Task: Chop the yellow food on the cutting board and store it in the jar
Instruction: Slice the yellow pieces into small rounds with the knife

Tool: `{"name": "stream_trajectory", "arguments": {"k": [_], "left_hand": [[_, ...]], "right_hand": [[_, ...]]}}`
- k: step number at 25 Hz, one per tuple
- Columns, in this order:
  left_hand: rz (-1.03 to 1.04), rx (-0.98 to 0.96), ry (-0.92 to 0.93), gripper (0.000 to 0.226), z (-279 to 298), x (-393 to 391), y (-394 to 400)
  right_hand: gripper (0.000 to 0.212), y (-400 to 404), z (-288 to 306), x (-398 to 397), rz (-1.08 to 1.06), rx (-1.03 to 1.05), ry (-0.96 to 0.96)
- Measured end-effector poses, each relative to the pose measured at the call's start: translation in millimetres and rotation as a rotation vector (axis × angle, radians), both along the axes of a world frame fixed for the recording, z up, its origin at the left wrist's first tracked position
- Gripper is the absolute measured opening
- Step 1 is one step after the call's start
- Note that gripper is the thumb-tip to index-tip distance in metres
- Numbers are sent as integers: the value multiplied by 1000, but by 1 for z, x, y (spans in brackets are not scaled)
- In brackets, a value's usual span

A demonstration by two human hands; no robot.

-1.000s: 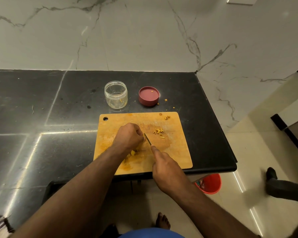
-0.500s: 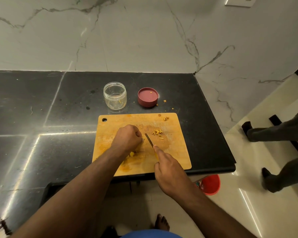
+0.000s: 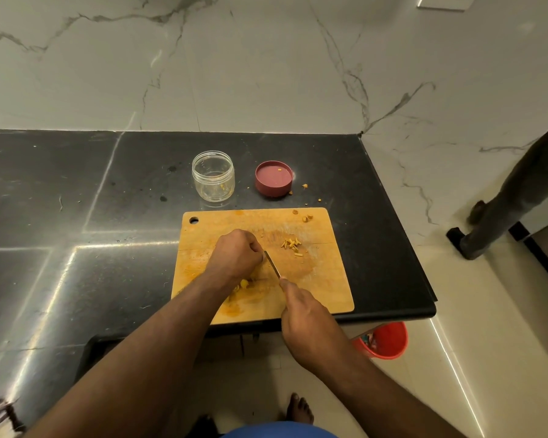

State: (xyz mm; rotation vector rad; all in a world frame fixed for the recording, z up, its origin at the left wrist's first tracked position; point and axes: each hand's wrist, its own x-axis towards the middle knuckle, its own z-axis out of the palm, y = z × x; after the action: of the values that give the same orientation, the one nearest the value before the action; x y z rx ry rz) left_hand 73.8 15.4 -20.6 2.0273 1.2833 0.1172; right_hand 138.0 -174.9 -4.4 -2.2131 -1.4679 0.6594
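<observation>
A wooden cutting board (image 3: 323, 292) lies flat at the front right corner of a black stone countertop (image 3: 76, 216), its hanging hole at the far left corner. The left hand (image 3: 236, 259) rests on the board near its centre with fingers curled under, knuckles up; what it holds is hidden beneath the fist, though yellow food pieces (image 3: 244, 283) show just beside the wrist. The right hand (image 3: 304, 314) is closed round the handle of a knife (image 3: 272, 263), forefinger laid along the top, the blade angled away toward the left hand's knuckles and lying close beside them. A small heap of chopped yellow pieces (image 3: 291, 244) sits on the board to the right of the blade, and a few more pieces (image 3: 307, 218) lie near the board's far right corner. Behind the board stands an open clear jar (image 3: 213, 176), upright, with a few yellow scraps at the bottom. To its right, apart from it, a dark red lid (image 3: 273, 178) lies upside down with a yellow crumb inside; loose crumbs (image 3: 305, 185) are scattered on the counter beside it. On the floor below the counter's edge is a red bucket (image 3: 388, 341). A second person's trousered leg (image 3: 513, 191) is at the right edge.
</observation>
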Motion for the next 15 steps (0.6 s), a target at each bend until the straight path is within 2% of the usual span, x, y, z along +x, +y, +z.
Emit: {"name": "stream_trajectory", "arguments": {"k": [6,15], "left_hand": [[-8,5,23,4,0,-1,0],[-1,67,23,7,-5,-3,-5]], "right_hand": [[49,-12,7,5,-49,82,45],[48,9,6,1,-13,38,2]]}}
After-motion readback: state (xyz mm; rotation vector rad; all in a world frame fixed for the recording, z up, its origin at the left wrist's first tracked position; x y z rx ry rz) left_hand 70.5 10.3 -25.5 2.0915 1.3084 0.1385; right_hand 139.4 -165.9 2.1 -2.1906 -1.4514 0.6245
